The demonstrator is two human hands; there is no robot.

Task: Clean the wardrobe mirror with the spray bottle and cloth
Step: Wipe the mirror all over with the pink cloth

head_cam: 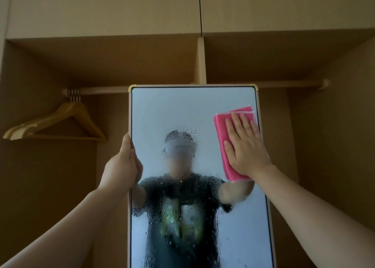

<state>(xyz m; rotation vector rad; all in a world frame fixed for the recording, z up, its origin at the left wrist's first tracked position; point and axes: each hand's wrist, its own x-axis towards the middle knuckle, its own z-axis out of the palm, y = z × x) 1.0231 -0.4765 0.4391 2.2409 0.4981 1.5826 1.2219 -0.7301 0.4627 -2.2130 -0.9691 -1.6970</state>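
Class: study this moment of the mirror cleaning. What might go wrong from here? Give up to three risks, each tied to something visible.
1. The right hand presses the pink cloth near the right edge of the mirror while only the left hand grips its left edge; the mirror might twist or slip.
2. The droplets cover the middle and lower glass; they may run and streak.

Wardrobe rail, wooden hangers hung — left end

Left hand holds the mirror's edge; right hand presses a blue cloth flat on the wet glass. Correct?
The cloth is pink, not blue; the head view shows it. The rest stands: the left hand holds the edge of the mirror, the right hand presses the cloth flat.
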